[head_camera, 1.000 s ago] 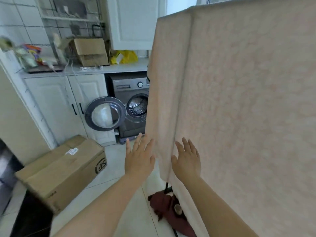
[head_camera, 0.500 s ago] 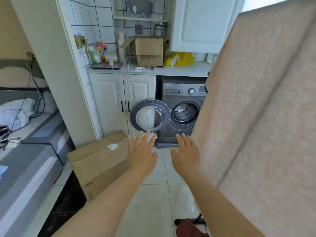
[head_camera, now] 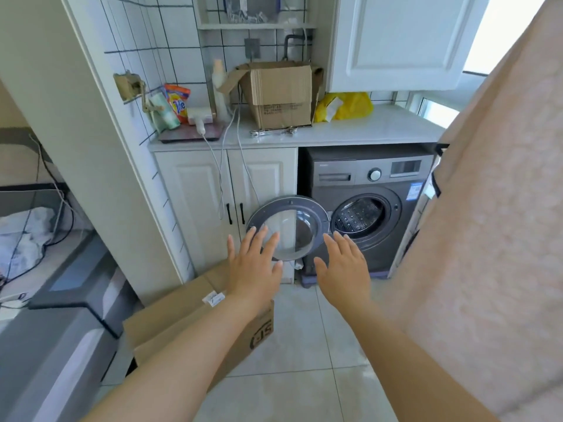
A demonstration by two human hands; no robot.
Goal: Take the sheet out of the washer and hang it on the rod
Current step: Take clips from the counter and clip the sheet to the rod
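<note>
A cardboard box (head_camera: 182,324) lies on the tiled floor (head_camera: 292,376) at the left, below white cabinet doors (head_camera: 225,190). On the tabletop (head_camera: 350,129) above stands an open cardboard box (head_camera: 283,95) beside a yellow bag (head_camera: 347,106). The left hand (head_camera: 254,269) is held out with fingers spread wide, holding nothing, before the washer door (head_camera: 288,226), which stands swung open. The right hand (head_camera: 344,269) is likewise spread and empty, before the grey washer (head_camera: 365,190). The peach sheet (head_camera: 493,208) hangs at the far right, apart from both hands.
</note>
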